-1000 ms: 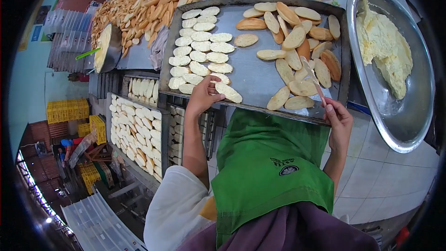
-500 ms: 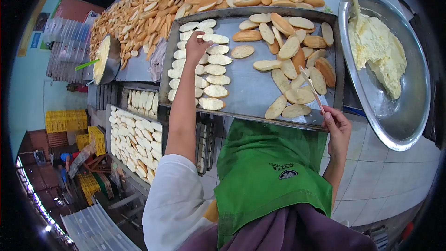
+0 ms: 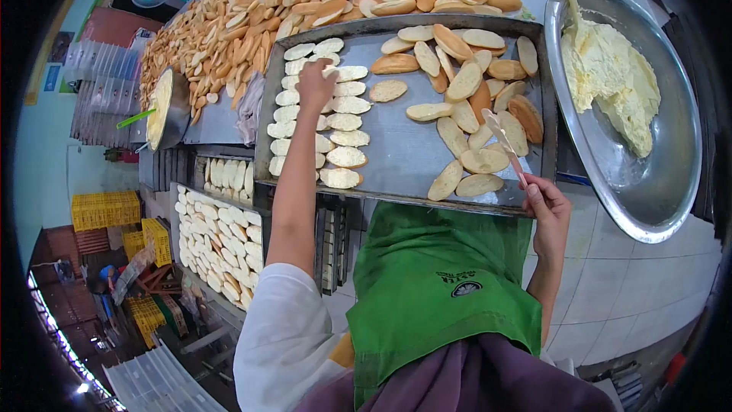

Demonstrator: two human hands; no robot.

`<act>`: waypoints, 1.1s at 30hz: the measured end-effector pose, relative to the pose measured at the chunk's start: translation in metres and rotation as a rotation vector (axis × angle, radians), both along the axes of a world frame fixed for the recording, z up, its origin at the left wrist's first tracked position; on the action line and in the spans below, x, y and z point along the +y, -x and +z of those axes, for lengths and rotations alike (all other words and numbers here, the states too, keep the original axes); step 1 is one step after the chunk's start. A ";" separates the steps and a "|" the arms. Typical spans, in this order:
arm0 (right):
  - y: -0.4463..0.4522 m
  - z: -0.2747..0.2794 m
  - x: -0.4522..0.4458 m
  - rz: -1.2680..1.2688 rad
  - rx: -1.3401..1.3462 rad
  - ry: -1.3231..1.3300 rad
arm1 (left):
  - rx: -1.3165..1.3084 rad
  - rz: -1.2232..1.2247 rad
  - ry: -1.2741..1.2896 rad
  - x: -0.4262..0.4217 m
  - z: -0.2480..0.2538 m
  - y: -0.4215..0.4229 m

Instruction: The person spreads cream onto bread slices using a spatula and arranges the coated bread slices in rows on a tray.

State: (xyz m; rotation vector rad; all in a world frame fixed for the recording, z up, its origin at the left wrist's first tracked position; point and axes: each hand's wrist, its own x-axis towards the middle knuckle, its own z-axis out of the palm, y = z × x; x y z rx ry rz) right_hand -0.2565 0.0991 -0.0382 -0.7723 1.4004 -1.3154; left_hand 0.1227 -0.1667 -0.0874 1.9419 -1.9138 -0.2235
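Observation:
A metal tray (image 3: 427, 202) holds several cream-coated bread slices (image 3: 348, 104) in columns at its left and a loose pile of uncoated bread pieces (image 3: 484, 161) at its right. My left hand (image 3: 316, 88) is over the upper part of the coated columns, fingers bent beside a coated slice (image 3: 348, 73); its fingertips are partly hidden. At the tray's lower right edge, my right hand (image 3: 547, 202) grips the handle of a spreading knife (image 3: 505, 140). Some cream shows on the blade, which lies over the uncoated pieces. One bread piece (image 3: 389, 91) sits apart mid-tray.
A big metal bowl (image 3: 679, 183) of pale cream (image 3: 614, 80) with a stick stands at the right. Behind the tray lies a large bread heap (image 3: 252, 23). Another bowl (image 3: 177, 111) and a full tray (image 3: 217, 240) are at the left. A person (image 3: 109, 275) is far off.
My left hand has gone from the tray's near edge to the upper part of the coated columns; the slice it held there is let go. My right hand still holds the knife.

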 end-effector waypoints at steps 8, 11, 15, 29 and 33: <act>0.032 0.051 0.007 -0.012 0.131 0.094 | -0.268 -0.525 -0.096 0.032 0.009 0.096; 0.084 0.078 0.001 -0.251 0.715 0.073 | 0.036 -0.597 -0.281 0.027 0.017 0.099; 0.165 0.082 -0.034 -0.075 1.395 -0.346 | 0.547 -0.464 -0.354 0.054 0.029 0.107; 0.221 0.042 -0.097 0.144 0.750 -0.401 | 2.005 -0.229 -0.857 0.157 0.074 0.132; 0.218 0.068 -0.059 0.060 0.635 -0.403 | 1.969 -0.331 -0.845 0.159 0.075 0.140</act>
